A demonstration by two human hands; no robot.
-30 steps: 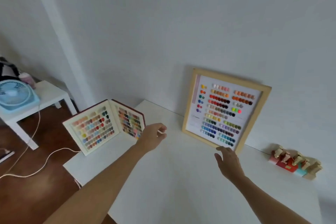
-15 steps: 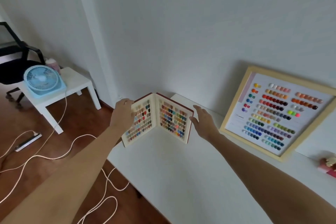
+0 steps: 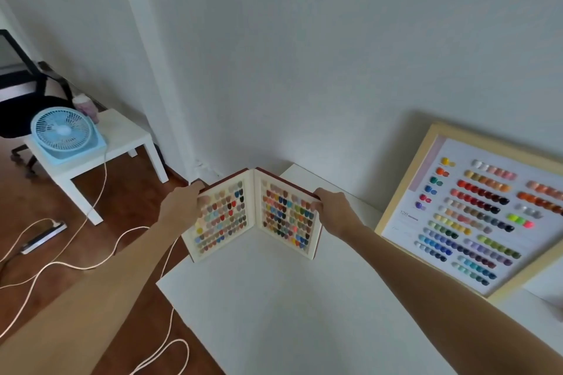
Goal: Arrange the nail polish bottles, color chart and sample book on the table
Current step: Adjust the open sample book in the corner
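Note:
The sample book, red-covered with rows of coloured nail tips on cream pages, stands open and upright at the far left corner of the white table. My left hand grips the outer edge of its left page. On the right cover's top corner my right hand has closed. The wood-framed color chart leans against the wall to the right, partly cut off by the frame edge. No nail polish bottles are in view.
A low white side table with a blue fan and a small pink bottle stands at left. A black chair is behind it. Cables and a power strip lie on the wooden floor.
My view swung left, so the polish bottles left the frame. Both hands moved from the table to the sample book, and the right hand has now closed on its right cover.

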